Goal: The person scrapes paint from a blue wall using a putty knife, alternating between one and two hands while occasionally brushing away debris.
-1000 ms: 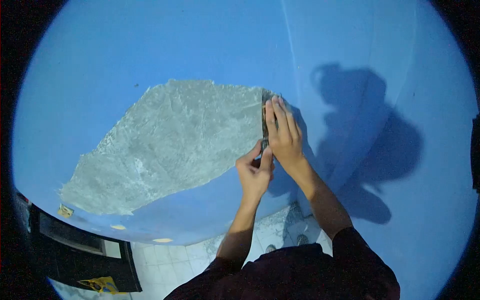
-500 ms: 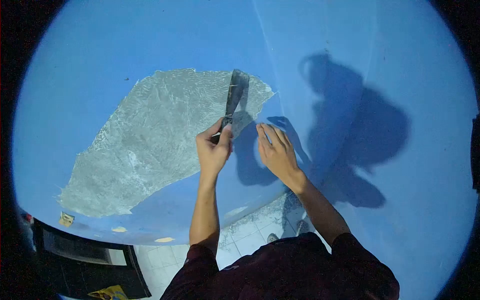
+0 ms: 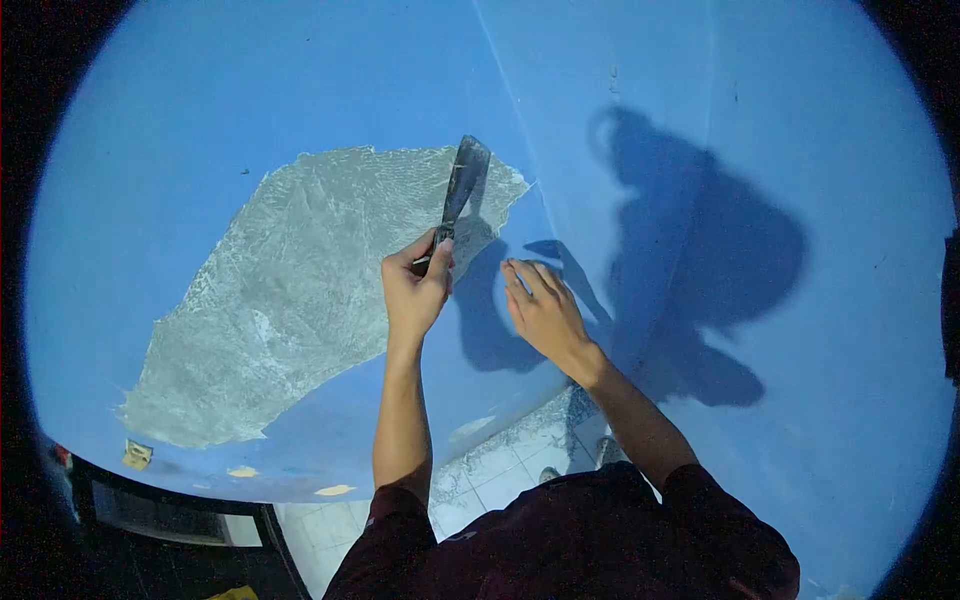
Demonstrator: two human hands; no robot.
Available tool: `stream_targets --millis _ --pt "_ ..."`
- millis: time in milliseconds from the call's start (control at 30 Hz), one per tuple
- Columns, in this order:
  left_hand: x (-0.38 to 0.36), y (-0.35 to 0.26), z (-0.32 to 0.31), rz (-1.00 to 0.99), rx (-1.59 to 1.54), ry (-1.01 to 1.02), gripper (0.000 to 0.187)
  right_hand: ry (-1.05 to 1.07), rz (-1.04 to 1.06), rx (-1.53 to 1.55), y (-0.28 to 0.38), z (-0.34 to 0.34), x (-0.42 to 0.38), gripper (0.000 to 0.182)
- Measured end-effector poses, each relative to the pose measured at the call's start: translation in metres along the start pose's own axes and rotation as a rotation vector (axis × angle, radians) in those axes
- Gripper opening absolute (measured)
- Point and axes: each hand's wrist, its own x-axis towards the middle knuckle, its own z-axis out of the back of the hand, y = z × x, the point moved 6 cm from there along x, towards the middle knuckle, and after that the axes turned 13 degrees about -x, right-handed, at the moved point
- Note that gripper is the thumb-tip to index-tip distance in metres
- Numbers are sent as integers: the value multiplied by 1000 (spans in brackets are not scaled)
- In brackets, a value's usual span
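Observation:
My left hand is closed around the dark handle of a scraper, its thumb lying along the handle. The flat blade points up and overlaps the right part of a rough grey patch, where the blue paint is gone from the wall. The patch has a ragged edge and pale streaks. Right of the scraper, below the patch's right corner, my right hand holds nothing. Its fingers are stretched out, slightly apart, close to the blue wall.
My shadow falls on the wall at right. A small beige box sits low on the wall at left, near pale chipped spots. Below are white floor tiles with debris along the wall and a dark framed object.
The view has shifted slightly, so the wall and patch appear further left. The blade's tip has come a little nearer the patch's right corner. Both hands keep nearly the same pose.

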Motion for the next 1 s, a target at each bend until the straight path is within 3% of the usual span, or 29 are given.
stream_targets --millis 200,267,367,500,600,800,1000 --pt "-13 6 -14 16 -112 -27 19 -11 -17 -2 1 9 37 50" --pt "-28 4 -10 39 -144 -34 18 -170 -70 -111 -3 18 64 55" --pt "-46 2 -3 -17 -327 -133 20 -256 52 -174 15 40 112 56" --pt "-53 -19 9 -24 -271 -225 21 -399 257 -214 55 44 144 50" --pt "-52 -31 20 -11 -208 -272 22 -440 294 -202 73 35 150 44" --pt "-50 -49 31 28 -76 -322 23 -482 223 -252 85 27 157 41" --pt "-49 -58 26 80 -32 -215 21 -416 243 -260 85 32 162 44"
